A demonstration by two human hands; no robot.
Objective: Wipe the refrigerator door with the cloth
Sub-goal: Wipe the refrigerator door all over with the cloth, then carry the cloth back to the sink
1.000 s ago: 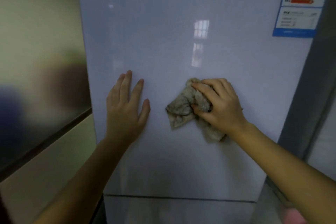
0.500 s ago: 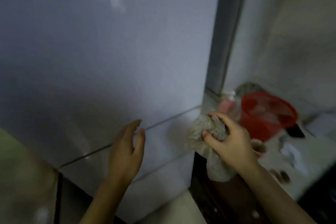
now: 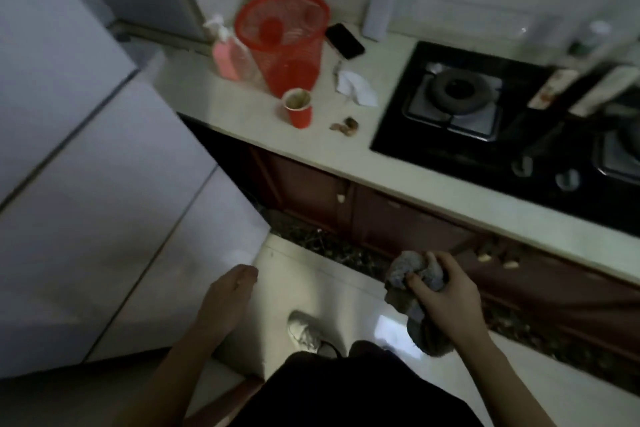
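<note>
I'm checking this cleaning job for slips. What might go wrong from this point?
The cloth is bunched in the right hand, away from the refrigerator door, so the lower panels may go unwiped. Its loose end hangs down and might brush the floor. The red cup near the counter edge could be knocked.

Refrigerator (image 3: 86, 166) left – counter (image 3: 346, 156) right; basket (image 3: 282, 42), cup (image 3: 298, 107) on counter, stove (image 3: 485, 107) further right.

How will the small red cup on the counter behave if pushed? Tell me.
The small red cup looks thin-walled and light: probably slides or tips easily. Upright near the edge of the pale countertop, with brownish contents, it might spill if shoved.
</note>
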